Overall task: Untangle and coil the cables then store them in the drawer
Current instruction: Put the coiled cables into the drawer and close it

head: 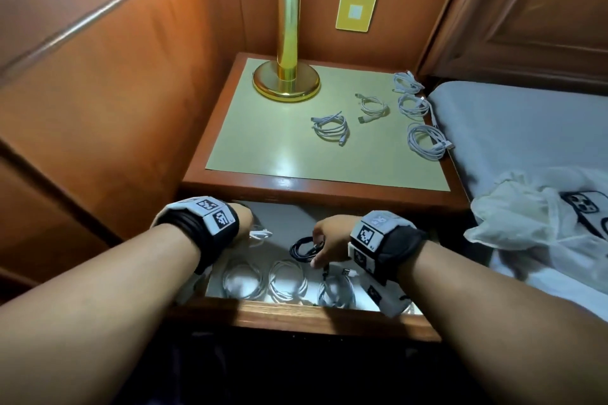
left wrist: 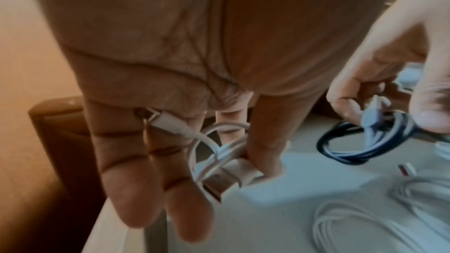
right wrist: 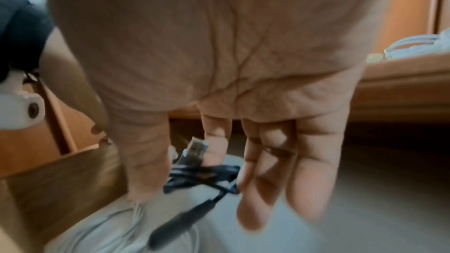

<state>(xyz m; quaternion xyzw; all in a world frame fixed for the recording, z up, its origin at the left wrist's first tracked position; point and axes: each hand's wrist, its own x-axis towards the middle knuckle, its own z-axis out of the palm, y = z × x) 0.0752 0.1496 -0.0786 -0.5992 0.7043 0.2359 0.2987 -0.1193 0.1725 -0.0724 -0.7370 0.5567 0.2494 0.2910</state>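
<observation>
Over the open drawer (head: pixel 296 314), our left hand (left wrist: pixel 185 76) pinches a white cable (left wrist: pixel 219 153) coil; our right hand (right wrist: pixel 219 64) pinches a black cable (right wrist: pixel 202 176) just beside it, both kept coiled, likely for setting down.

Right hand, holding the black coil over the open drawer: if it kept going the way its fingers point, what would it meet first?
Probably the drawer floor. The right hand points down with the black coil; in the right wrist view pale liner lies beyond the fingertips, white coils just beside. Depth unclear.

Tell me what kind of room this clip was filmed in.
Probably a bedroom: a wooden bedside table with a polished brass lamp stands against a grey-sheeted bed with a wooden headboard.
</observation>
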